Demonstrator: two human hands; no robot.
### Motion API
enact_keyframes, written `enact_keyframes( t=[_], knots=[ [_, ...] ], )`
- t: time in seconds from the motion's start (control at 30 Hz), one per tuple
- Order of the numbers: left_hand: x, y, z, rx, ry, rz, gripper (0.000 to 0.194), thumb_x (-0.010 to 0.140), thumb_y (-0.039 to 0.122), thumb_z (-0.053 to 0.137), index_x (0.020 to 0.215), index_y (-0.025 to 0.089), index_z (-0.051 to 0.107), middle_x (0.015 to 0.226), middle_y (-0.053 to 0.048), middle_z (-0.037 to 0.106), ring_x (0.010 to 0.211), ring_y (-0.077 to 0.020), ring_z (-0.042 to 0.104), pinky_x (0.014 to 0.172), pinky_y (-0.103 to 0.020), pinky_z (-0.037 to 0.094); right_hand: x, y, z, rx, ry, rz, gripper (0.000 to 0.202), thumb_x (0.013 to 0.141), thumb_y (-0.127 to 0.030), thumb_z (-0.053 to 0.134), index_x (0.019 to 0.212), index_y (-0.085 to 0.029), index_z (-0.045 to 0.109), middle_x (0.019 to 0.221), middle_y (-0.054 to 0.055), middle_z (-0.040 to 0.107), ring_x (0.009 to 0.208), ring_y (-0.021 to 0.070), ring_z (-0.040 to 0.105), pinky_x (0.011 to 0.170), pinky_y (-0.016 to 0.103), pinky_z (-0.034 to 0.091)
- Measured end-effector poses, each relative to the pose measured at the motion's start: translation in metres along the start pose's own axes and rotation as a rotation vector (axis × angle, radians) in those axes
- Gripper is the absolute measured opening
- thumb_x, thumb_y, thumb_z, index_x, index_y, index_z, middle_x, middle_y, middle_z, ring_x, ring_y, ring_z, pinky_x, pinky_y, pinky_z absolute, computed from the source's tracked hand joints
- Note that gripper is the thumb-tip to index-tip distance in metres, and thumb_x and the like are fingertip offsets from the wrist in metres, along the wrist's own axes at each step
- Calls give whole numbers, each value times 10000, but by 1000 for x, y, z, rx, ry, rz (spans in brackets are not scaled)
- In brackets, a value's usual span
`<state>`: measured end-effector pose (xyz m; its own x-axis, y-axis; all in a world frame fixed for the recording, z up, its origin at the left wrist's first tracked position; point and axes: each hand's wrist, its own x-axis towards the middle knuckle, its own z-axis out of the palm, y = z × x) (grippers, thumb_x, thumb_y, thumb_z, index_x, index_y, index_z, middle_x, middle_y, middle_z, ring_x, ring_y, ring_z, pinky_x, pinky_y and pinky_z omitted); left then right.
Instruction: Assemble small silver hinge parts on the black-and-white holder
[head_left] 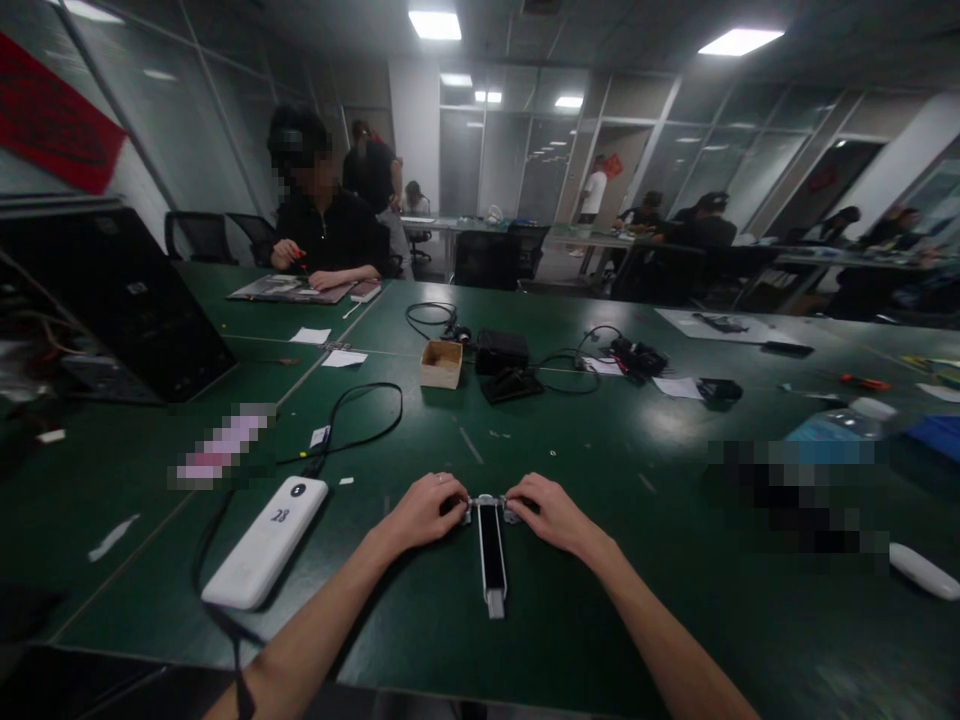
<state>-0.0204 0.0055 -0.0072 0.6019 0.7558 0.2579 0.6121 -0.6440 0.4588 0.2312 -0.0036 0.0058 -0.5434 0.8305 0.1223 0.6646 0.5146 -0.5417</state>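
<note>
A narrow white-framed device with a long black strip (491,550) lies on the green table (405,620) in front of me. At its far end, small silvery pieces stick out to both sides. My left hand (431,510) pinches the piece on the left. My right hand (551,512) pinches the matching piece on the right. The fingertips partly cover these pieces, so their exact form is hard to make out. A pale tab shows at the device's near end.
Left of my left forearm lies a white power bank (266,540) with a black cable. Beyond my hands stand a small open box (441,364) and black electronics (502,350). A water bottle (844,425) lies right. A person (322,220) works across the table.
</note>
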Motion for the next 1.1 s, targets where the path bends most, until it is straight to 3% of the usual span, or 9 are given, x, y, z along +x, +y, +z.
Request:
enact_keyframes(
  t=[0.27,0.47,0.7,1.1],
  knots=[
    [-1,-1,0,-8,4,9,108,836,189,534,914,188,609,872,-29,627,791,-163,566,737,-272,416,0,1,1,71,8,72,165,906,-292,497,964,-195,617,937,47,597,849,163,546,740,297,459],
    [-1,-1,1,-5,-2,0,112,838,193,526,907,185,613,876,-34,632,793,-164,568,745,-277,419,-1,1,1,43,-10,37,213,929,-298,458,971,-201,643,930,51,592,884,169,542,785,317,445],
    [-1,0,-1,-4,-3,9,107,839,185,532,913,185,608,889,-33,633,788,-163,569,729,-276,420,-2,-2,-1,73,8,74,156,877,-289,536,982,-202,613,930,39,586,848,164,544,742,306,459],
    [0,1,-1,11,7,6,92,833,182,543,894,176,611,843,-32,626,760,-161,569,721,-273,415,-2,-3,-3,18,17,28,208,914,-264,459,958,-192,649,933,54,592,882,169,548,780,316,451]
  ],
)
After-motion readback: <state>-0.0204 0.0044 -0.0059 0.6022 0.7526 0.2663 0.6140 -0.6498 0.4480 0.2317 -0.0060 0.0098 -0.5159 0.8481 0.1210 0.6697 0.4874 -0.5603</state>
